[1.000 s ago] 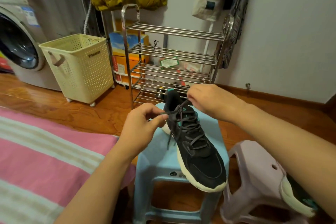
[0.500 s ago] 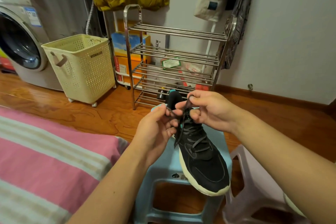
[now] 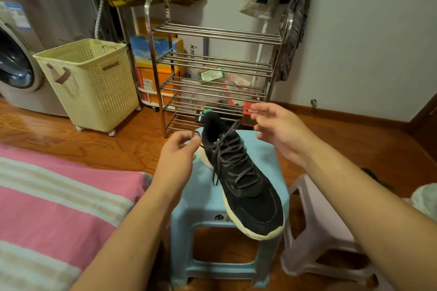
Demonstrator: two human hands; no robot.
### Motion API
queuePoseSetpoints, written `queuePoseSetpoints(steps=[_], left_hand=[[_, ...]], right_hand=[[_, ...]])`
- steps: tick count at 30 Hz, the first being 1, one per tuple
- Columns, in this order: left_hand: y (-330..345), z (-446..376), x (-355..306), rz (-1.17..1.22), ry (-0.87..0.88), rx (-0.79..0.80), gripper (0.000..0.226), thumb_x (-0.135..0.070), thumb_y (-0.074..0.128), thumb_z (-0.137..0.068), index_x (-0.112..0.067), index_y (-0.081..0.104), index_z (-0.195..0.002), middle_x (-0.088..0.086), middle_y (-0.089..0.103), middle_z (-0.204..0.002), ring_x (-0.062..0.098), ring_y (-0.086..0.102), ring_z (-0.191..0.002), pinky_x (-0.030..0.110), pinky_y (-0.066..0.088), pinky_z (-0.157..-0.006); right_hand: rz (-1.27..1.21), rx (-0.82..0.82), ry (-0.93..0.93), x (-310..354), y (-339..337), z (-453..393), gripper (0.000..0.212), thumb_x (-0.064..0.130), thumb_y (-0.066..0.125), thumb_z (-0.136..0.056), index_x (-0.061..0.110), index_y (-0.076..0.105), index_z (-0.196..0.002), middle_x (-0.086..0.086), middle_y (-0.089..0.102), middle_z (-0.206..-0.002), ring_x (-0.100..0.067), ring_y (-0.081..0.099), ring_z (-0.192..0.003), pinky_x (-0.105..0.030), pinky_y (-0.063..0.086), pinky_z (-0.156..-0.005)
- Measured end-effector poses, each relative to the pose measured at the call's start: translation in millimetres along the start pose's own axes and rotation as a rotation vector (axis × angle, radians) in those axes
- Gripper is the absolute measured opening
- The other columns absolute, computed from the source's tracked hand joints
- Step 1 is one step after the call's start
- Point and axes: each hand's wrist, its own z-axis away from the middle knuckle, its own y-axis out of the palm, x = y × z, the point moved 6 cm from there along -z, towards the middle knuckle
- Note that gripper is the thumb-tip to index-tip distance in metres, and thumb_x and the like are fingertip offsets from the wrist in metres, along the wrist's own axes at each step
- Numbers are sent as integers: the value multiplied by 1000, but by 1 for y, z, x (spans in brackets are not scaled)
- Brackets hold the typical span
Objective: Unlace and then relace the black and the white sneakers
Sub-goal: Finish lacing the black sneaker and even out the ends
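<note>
A black sneaker point(image 3: 238, 179) is lying on a pale blue plastic stool point(image 3: 267, 156), its long axis running diagonally, the cream-soled toe jutting past the stool's near right edge toward the person and the heel collar pointing away toward a steel shoe rack point(image 3: 212, 71). The person's left hand point(image 3: 176, 158) is hovering just left of the shoe's collar, thumb and forefinger curled together and pinching the dark lace point(image 3: 227, 153) end there. The right hand point(image 3: 276, 130) is hanging above and right of the collar, fingers spread and relaxed; a lace strand is rising toward it, but whether the fingers are touching it cannot be told. A lilac stool point(image 3: 314, 224) is standing just beside the blue one. A cream laundry basket point(image 3: 94, 87) is sitting left of the rack, and a pink striped bedspread point(image 3: 52, 208) is filling the near left.
</note>
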Motion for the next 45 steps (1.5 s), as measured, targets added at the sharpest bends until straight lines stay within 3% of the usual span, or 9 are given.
queuePoseSetpoints(steps=[4,7,13,18,22,28,32,39,45], left_hand=[[14,-7,-3,-483,290,290,65,1,57,-92,-37,46,-144,-15,46,-149,6,38,-140,28,29,-115],[27,-12,8,-802,398,357,58,-5,60,-94,-32,48,-144,-7,52,-145,9,42,-134,31,33,-114],[39,13,-8,-1418,736,143,31,-44,66,-91,-28,68,-117,-5,72,-109,26,47,-123,46,25,-92],[71,58,-14,-1632,932,182,50,-45,61,-89,-20,63,-132,2,74,-110,34,54,-123,59,27,-102],[54,42,-17,-1569,562,294,60,-41,74,-85,-25,57,-140,13,50,-141,40,37,-133,61,38,-105],[34,17,-20,-1258,273,160,67,-4,86,-73,-12,60,-134,22,34,-149,43,37,-137,47,37,-115],[40,20,-27,-1379,235,280,48,-20,92,-70,-18,70,-113,9,51,-106,29,54,-96,36,46,-84],[58,51,-49,-1081,279,163,33,-45,86,-74,-29,67,-96,1,60,-92,23,61,-86,36,50,-73],[72,-24,-139,-958,419,-57,38,-38,76,-89,-25,62,-121,5,45,-117,19,44,-93,36,46,-93]], right_hand=[[595,83,-20,-37,9,61,73,46,70,-89,40,32,-151,9,31,-151,-17,39,-136,-38,39,-110],[895,274,-47,-65,37,102,111,65,73,-75,44,2,-157,18,1,-161,-12,8,-148,-39,22,-120],[1017,-298,-84,-62,-64,86,67,18,56,-97,26,27,-156,-3,40,-149,-25,36,-134,-39,39,-107],[1192,-431,265,-138,-159,123,53,23,54,-95,19,42,-146,-12,28,-156,-35,26,-140,-46,33,-112],[1012,-507,593,-195,-231,145,66,28,60,-91,27,30,-149,-9,9,-161,-41,22,-142,-52,39,-108],[827,-487,696,-246,-270,151,65,31,66,-92,19,36,-149,-24,42,-145,-44,52,-122,-48,47,-97],[842,-520,618,-228,-270,149,36,27,65,-95,9,60,-127,-20,64,-119,-39,62,-104,-44,53,-85],[763,-549,225,-118,-191,148,25,30,61,-98,16,62,-118,-11,69,-104,-30,60,-89,-35,47,-71],[762,-521,-104,46,-145,61,14,35,60,-98,24,54,-102,-2,59,-93,-27,54,-86,-31,38,-69]])
